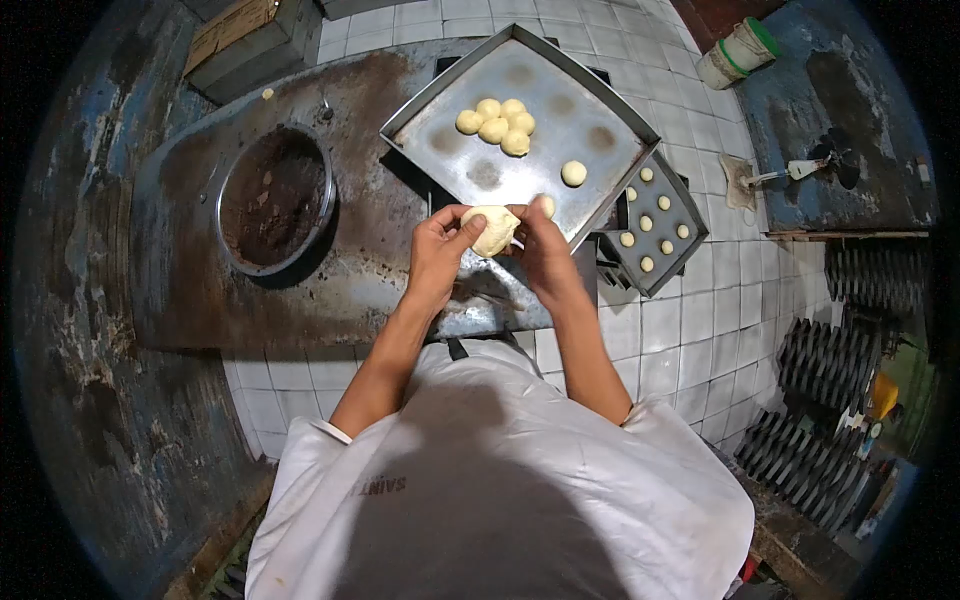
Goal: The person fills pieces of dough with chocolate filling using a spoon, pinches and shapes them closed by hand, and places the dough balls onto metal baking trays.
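A piece of pale yellow dough (492, 231), spread out and uneven, is held up before my chest, just off the tray's near edge. My left hand (436, 258) grips it from the left, thumb on top. On its right side the fingers of my right hand (546, 255) are closed at the dough's edge. A small dough ball (545, 206) shows at my right fingertips; I cannot tell whether it lies on the tray. Beyond, a metal tray (560, 90) carries a cluster of dough balls (493, 130) and a single dough ball (573, 173).
To the left stands a round metal bowl (330, 190) of dark brown stuff on the worn table (175, 270). A second tray (690, 215) at right bears several small dough balls. A bucket with a green lid (750, 45) and stacked dark metal racks (825, 360) are farther right.
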The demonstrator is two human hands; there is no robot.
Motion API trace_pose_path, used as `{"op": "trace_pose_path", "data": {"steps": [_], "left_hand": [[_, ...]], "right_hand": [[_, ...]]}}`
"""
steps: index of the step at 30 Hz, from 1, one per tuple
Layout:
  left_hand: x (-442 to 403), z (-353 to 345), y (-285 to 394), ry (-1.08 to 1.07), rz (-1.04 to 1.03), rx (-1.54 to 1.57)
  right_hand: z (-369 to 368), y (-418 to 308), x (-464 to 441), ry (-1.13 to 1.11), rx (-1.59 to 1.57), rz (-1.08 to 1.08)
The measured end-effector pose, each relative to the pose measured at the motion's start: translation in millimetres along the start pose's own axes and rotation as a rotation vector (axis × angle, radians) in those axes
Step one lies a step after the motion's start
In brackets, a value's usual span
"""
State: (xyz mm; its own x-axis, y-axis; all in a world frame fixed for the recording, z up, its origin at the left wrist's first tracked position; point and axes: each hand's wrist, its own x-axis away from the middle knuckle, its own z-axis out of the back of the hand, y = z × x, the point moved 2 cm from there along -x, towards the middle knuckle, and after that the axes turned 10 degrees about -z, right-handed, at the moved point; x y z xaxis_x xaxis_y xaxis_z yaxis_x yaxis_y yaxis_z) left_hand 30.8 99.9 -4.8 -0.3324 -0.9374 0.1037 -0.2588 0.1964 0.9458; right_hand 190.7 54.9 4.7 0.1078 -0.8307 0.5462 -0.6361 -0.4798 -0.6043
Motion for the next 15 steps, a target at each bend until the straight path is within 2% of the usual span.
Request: {"op": "trace_pose_path", "data": {"steps": [1,3,4,5,7,8,9,11,12,13,15], "left_hand": [[5.7,2.3,-4.5,0.009,0.009,0.001],[18.4,7.1,-16.8,0.100,0.164,0.327],[19.2,13.2,-21.8,0.094,0.152,0.503],[23.4,23.1,-25.3,0.104,0.147,0.511],[39.2,48.0,-22.7,0.216,0.224,0.679],[47.6,56.2,-8.3,0.085,0.216,0.725],[56.6,72.1,-6.8,0.115,0.205,0.734],[66.8,108.5,-5.3,0.215,0.187,0.756],[72.5,128.4,-1.1,0.330,0.172,0.756],[76.9,152.2,1.7,0.358,0.151,0.774],[86.7,198.1,0.7,0.406,0.088,0.922]], "right_hand": [[-9.0,14.1,-10.0,0.179,0.306,0.249],[-31.6,37.0,-13.5,0.519,0.664,0.512],[-31.2,54.5,-25.1,0.506,0.570,0.547],[-29.9,67.8,-34.4,0.449,0.568,0.593],[-11.0,109.4,-68.5,0.122,0.229,0.154],[-13.8,120.5,-63.8,-0.077,-0.098,-0.030],[-26.0,108.2,-47.5,-0.133,-0.179,-0.282],[52.3,166.9,-82.0,0.109,0.624,0.018],[59.4,171.3,-69.9,0.278,1.243,0.241],[63.1,178.2,-52.4,0.447,1.849,0.503],[92.0,198.7,-45.8,0.406,2.021,0.431]]}}
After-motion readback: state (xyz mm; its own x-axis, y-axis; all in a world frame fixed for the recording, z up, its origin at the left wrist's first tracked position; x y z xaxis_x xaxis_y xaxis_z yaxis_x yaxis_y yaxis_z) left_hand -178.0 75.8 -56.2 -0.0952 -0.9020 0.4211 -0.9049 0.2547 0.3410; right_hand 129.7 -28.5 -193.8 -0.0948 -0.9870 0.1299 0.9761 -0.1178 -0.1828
